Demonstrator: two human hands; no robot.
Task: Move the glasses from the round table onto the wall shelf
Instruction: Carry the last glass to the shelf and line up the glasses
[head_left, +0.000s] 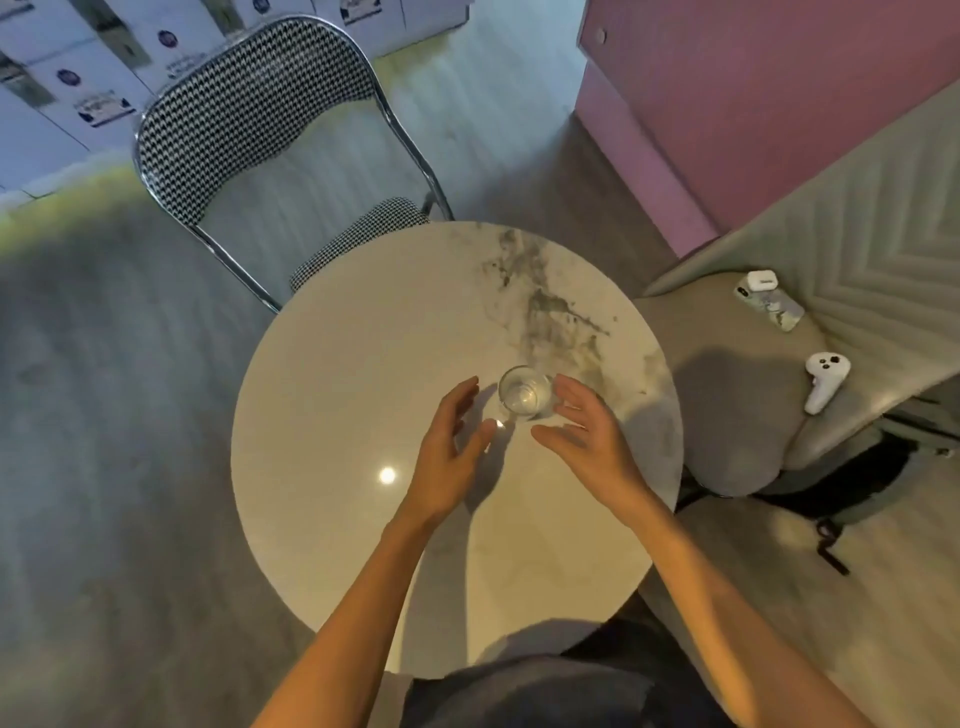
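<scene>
One clear drinking glass (524, 392) stands upright near the middle of the round marble table (363, 364). My left hand (449, 449) hovers just left of the glass, fingers relaxed and spread, holding nothing. On the glass's right side is my right hand (587, 434), fingers straight and close to the glass wall; whether they touch it I cannot tell. The wall shelf is out of sight.
A chrome chair with houndstooth fabric (249, 104) stands behind the table. A grey padded seat (737, 389) at right carries a white controller (823, 382), a phone (774, 306) and a small white case (762, 282). A pink cabinet (753, 104) rises at back right.
</scene>
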